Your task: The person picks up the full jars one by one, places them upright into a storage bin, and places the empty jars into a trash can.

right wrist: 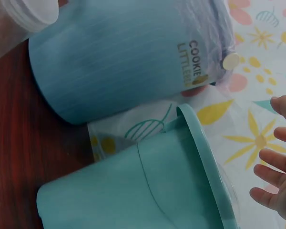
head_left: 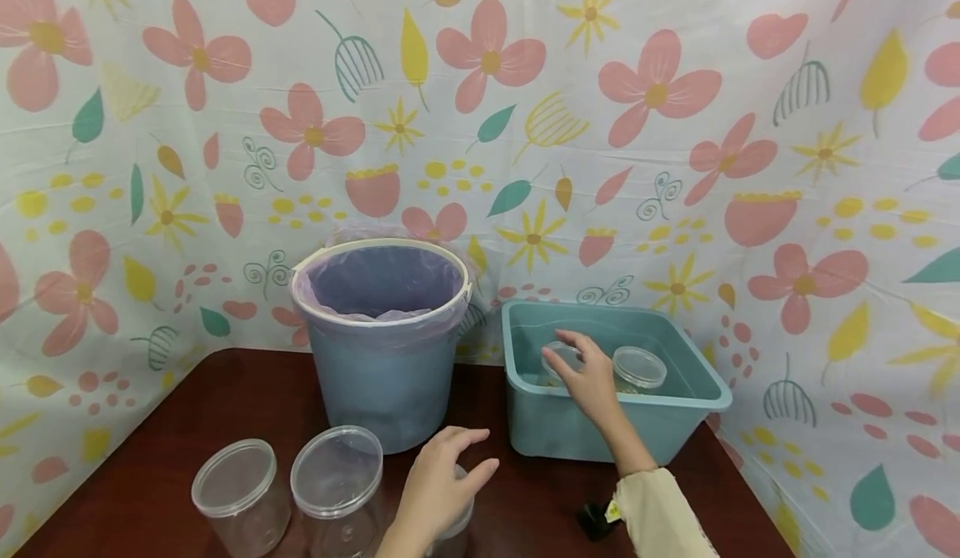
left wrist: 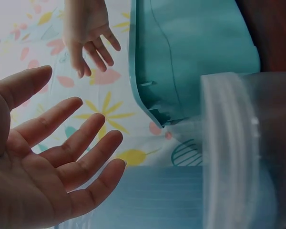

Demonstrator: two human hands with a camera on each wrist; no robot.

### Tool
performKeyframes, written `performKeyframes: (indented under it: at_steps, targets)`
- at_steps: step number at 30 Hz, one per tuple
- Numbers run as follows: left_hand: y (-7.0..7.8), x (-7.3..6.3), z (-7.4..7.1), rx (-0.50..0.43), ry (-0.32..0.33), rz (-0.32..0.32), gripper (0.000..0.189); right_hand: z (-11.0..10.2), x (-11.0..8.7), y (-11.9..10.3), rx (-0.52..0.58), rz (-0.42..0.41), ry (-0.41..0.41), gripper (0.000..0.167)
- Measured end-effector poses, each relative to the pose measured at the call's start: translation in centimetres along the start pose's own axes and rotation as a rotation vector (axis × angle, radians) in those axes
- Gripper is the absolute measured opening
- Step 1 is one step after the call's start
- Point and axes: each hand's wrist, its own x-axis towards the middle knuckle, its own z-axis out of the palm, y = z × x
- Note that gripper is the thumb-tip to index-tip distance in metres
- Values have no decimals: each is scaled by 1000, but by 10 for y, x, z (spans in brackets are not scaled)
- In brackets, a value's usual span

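Note:
My right hand (head_left: 588, 379) hovers over the front rim of a teal plastic basin (head_left: 577, 429), its fingers spread loosely and nothing in them. In the head view the fingers overlap a clear lidded jar (head_left: 558, 358) inside the basin. A second clear jar (head_left: 640, 366) stands to its right, in the same basin. My left hand (head_left: 438, 483) is held over the table with relaxed, parted fingers; its empty palm shows in the left wrist view. Just beyond that hand, partly hidden, stands another clear jar (head_left: 456, 533).
Two clear lidded jars (head_left: 251, 500) (head_left: 337, 479) stand at the table's front left. A blue bucket (head_left: 382, 391) with a purple liner bag stands behind them, left of the basin. A small black object (head_left: 595, 522) shows by my right cuff. Flowered cloth hangs behind the dark red table (head_left: 176, 449).

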Motion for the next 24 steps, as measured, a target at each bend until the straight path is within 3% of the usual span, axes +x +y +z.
performKeyframes:
  at_steps: [10, 19, 24]
  targets:
    - [-15, -17, -5, 1, 28, -26, 38, 14, -1, -2, 32, 15, 1, 34]
    - [-17, -29, -17, 5, -1, 1, 35, 35, 1, -9, 90, -26, -42, 33]
    - [-18, -33, -21, 17, 29, 28, 31, 47, 4, -12, 99, -1, -61, 32]
